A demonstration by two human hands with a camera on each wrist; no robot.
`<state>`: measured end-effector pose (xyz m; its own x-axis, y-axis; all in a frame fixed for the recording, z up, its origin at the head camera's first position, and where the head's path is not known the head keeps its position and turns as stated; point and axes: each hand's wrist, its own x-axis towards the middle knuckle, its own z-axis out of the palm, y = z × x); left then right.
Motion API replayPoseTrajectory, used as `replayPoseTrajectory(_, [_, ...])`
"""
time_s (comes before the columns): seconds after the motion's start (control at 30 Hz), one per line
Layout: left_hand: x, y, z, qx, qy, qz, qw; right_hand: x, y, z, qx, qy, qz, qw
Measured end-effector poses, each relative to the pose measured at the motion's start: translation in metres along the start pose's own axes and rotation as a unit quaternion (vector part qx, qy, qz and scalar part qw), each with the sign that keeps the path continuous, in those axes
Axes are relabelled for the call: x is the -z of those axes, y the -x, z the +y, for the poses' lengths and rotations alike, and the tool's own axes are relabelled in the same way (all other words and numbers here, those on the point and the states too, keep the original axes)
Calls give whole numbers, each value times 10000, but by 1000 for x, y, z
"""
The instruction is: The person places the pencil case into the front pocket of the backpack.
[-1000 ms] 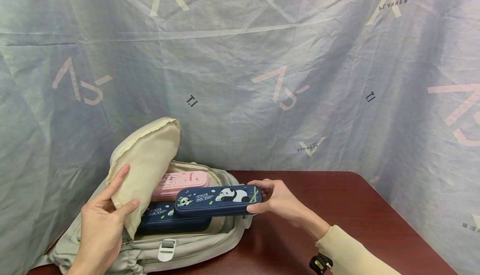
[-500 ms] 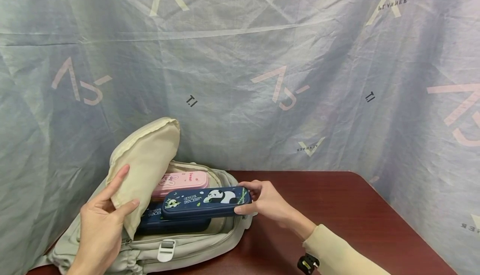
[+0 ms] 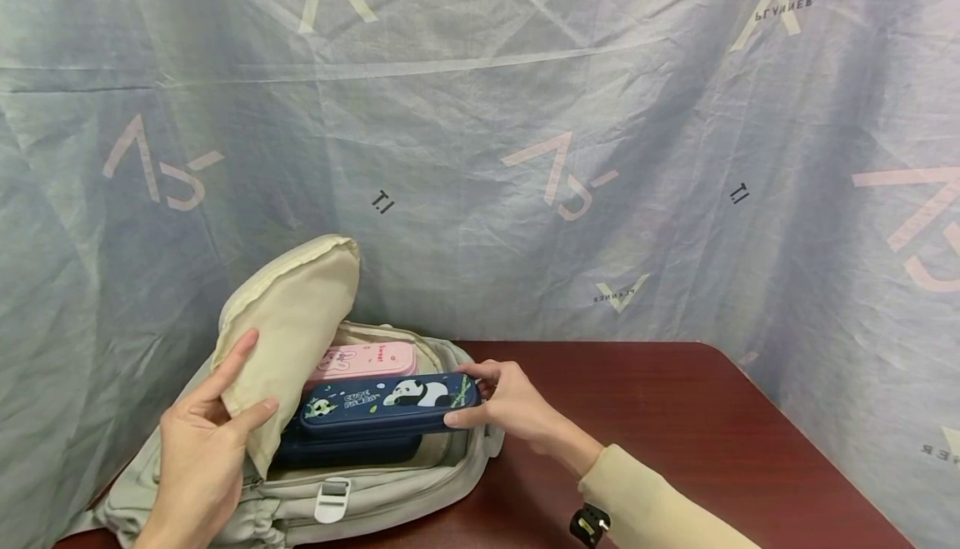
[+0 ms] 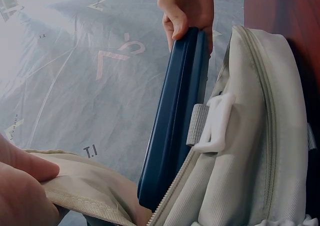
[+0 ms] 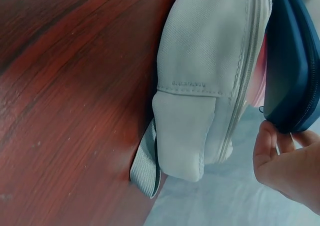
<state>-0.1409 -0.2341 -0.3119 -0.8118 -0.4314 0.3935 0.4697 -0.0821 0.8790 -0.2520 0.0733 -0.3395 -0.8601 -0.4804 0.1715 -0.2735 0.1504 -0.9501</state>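
Left hand: low at the lower left of the head view, the left hand came up from the bottom edge, thumb and fingers pinched on the cream flap, which stood lifted and folded back.
Backpack: the pale grey backpack lay open on the dark red table, its white buckle on the near rim.
Right hand: from the lower right, in a cream sleeve, the right hand reached left, thumb below and fingers above, gripping the right end of the panda pencil case.
Panda pencil case: held level over the bag's mouth, its left end beside the flap, above a second navy case inside.
Pink case: the pink case lay farther back in the bag.
Backdrop: a creased grey printed sheet hung behind, filling the upper frame.
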Motion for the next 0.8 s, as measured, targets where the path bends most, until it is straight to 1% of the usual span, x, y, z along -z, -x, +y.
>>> replayPoseTrajectory(0.2, [0, 0, 0, -27, -38, -23, 10000, -8, -4, 0, -20, -51, -21, 10000])
replayPoseTrajectory(0.47, [0, 0, 0, 81, -88, 72, 9999, -22, -11, -6, -152, -11, 44, 9999])
replayPoseTrajectory(0.63, [0, 0, 0, 106, -111, 40, 9999, -30, -16, -6, -142, -145, 8, 9998])
replayPoseTrajectory(0.7, [0, 0, 0, 92, -114, 27, 9999, -33, -17, -5, -124, -83, 17, 9999])
replayPoseTrajectory(0.8, [0, 0, 0, 54, -137, 7, 9999, -35, -18, -5, -125, 169, 78, 9997])
